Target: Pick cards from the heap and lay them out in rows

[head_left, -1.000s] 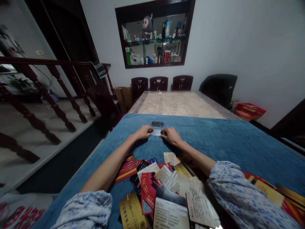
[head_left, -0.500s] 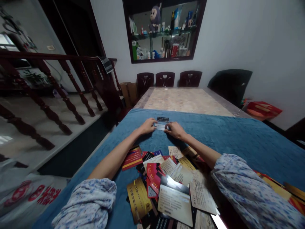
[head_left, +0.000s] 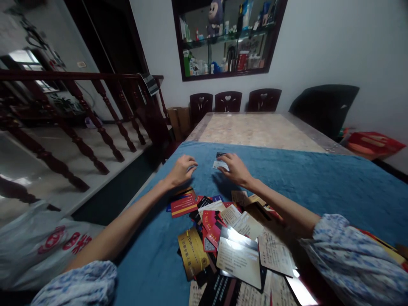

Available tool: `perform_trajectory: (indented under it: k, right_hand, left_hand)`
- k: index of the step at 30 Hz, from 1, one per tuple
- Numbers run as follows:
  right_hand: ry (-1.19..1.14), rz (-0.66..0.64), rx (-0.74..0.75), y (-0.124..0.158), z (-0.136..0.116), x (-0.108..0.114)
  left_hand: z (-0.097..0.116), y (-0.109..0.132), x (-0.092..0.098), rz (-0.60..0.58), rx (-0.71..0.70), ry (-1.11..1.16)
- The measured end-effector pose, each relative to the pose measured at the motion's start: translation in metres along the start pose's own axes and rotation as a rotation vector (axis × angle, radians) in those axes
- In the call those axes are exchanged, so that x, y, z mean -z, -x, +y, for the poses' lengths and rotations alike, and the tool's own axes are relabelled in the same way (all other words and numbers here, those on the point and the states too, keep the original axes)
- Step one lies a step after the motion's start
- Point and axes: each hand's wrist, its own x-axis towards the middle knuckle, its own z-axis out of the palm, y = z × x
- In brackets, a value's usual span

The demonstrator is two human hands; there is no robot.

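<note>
the cloth (head_left: 318, 182) is showing a mottled blue, while the tabletop (head_left: 245, 127) is displaying beige with a greyish border. the far card (head_left: 219, 154) is looking black, the nearer card (head_left: 218, 164) pale silver. a gold card (head_left: 193, 253) is glinting, a red card (head_left: 184, 207) is wearing a yellow stripe, and a cream card (head_left: 237, 258) is bearing dark print. the white sleeves (head_left: 350, 244) are carrying blue floral speckles; the whitish bag (head_left: 28, 255) is displaying red characters.

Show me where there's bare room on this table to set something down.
Broad bare patches: the blue cloth to the right of the right hand, and the tabletop between cloth and chairs. A small gap lies between the left hand and the pale card. Crowded: the card pile between the forearms.
</note>
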Motion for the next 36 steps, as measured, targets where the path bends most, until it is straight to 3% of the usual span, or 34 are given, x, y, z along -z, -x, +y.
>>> perform_trajectory:
  k: [7, 16, 20, 27, 36]
  right_hand:
    - [-0.155, 0.032, 0.204, 0.01, -0.04, -0.006]
    - [-0.156, -0.11, 0.373, 0.025, -0.081, -0.02]
    - [-0.138, -0.161, 0.398, 0.032, -0.092, -0.027]
    - [-0.153, -0.242, 0.42, 0.04, -0.095, -0.034]
    - [-0.205, -0.324, 0.435, 0.043, -0.099, -0.03]
  left_hand:
    - [0.02, 0.052, 0.022, -0.026, 0.004, -0.06]
    - [0.03, 0.103, 0.031, 0.013, 0.046, -0.074]
    - [0.032, 0.112, 0.036, -0.017, 0.073, -0.044]
    - [0.043, 0.116, 0.044, -0.215, 0.049, -0.024]
    - [0.045, 0.121, 0.045, -0.309, 0.05, -0.046]
